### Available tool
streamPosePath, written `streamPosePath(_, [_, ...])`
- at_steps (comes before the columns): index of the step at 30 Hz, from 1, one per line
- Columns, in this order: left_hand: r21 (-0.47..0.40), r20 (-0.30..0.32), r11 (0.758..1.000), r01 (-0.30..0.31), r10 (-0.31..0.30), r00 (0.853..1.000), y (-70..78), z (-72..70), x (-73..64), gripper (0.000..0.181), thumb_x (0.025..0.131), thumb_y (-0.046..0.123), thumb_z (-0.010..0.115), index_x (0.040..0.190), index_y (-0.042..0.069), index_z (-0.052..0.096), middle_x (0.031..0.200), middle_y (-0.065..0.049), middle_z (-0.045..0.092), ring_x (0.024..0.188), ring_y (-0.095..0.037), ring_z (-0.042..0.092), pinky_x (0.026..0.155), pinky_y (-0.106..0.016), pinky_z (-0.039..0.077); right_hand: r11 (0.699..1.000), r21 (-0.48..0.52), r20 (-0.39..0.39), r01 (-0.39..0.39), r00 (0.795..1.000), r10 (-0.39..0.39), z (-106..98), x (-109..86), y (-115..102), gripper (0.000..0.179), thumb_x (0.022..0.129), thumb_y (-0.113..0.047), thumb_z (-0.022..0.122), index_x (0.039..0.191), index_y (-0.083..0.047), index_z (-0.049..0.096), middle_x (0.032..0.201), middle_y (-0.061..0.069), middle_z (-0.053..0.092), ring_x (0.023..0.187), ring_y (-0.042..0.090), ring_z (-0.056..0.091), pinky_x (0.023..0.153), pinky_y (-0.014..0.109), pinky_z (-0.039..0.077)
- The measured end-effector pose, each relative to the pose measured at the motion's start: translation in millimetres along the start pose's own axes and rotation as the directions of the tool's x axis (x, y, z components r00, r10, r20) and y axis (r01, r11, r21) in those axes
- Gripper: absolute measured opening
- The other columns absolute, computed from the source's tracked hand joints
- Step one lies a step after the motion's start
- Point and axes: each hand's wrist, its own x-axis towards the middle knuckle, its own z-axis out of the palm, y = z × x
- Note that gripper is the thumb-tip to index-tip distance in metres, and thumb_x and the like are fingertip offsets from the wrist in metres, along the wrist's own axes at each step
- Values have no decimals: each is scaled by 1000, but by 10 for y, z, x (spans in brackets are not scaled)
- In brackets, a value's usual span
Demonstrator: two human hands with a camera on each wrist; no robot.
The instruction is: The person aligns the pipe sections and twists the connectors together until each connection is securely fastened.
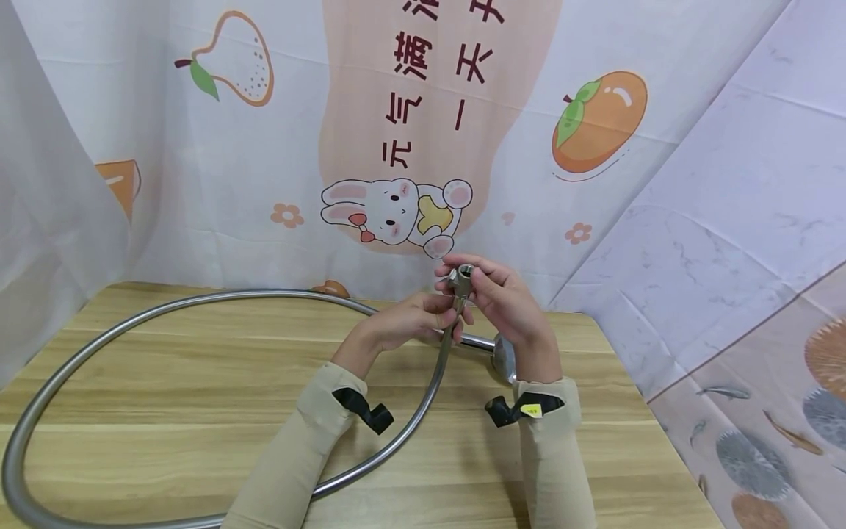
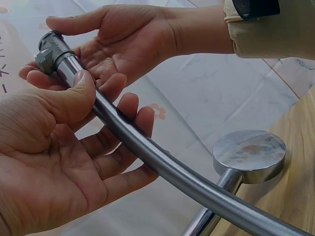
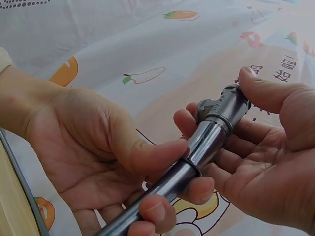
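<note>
A grey metal tee fitting [image 1: 465, 281] with a side outlet sits on the end of a shiny shower hose [image 1: 432, 386], its open threaded mouth tilted up in the head view. My right hand [image 1: 509, 305] holds the fitting, thumb at the mouth's rim and fingers behind. Just below, my left hand [image 1: 410, 321] pinches the hose end between thumb and fingers, as the left wrist view also shows around the metal sleeve [image 2: 71, 66]. A thin dark ring [image 3: 193, 167] circles the tube by the left thumb in the right wrist view.
A chrome shower head [image 1: 504, 358] lies on the wooden table [image 1: 370, 448] behind the right wrist, partly hidden. The hose makes a wide loop [image 1: 40, 411] over the left side and passes under the left forearm. A printed curtain [image 1: 264, 147] hangs along the table's back edge.
</note>
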Motion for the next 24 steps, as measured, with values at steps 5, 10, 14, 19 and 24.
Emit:
streamPosePath(5, [-1,6,1000,-5,5,1000,7,-2,-1,28,110,18,42,123,2,61,94,-2,67,99,-19,62,93,-39,51,999,-43,-42,-9,999,7,-29,-26,-13,31,107,-19,52,133,-7,65,126,5,70,115,16,69,107,30,47])
streamPosePath(10, [2,9,1000,-2,2,1000,16,-7,-8,28,110,19,42,123,2,60,94,-2,66,98,-19,63,94,-40,51,998,-66,-67,-22,998,18,-46,-42,-39,27,106,-19,56,128,-10,67,124,4,70,115,16,69,109,32,46])
streamPosePath(14, [7,9,1000,-4,4,1000,24,-6,-14,29,111,20,42,123,2,60,95,-3,65,98,-19,62,94,-41,51,996,-84,-91,-30,996,23,-62,-46,-44,26,104,-19,59,127,-11,68,120,2,72,113,15,70,107,32,47])
streamPosePath(19, [12,0,1000,-2,2,1000,30,-4,-20,30,111,21,42,124,2,61,95,-3,65,98,-20,62,96,-45,50,993,-107,-121,-42,992,29,-100,-63,-32,25,104,-14,58,127,-12,69,112,1,75,109,15,71,105,32,48])
streamPosePath(24, [16,-8,1000,2,-2,1000,26,-7,-18,31,111,23,42,124,2,62,95,-3,65,99,-21,63,99,-49,49,992,-120,-145,-49,989,32,-118,-78,-55,25,104,-11,57,126,-12,69,111,1,76,108,15,72,104,32,50])
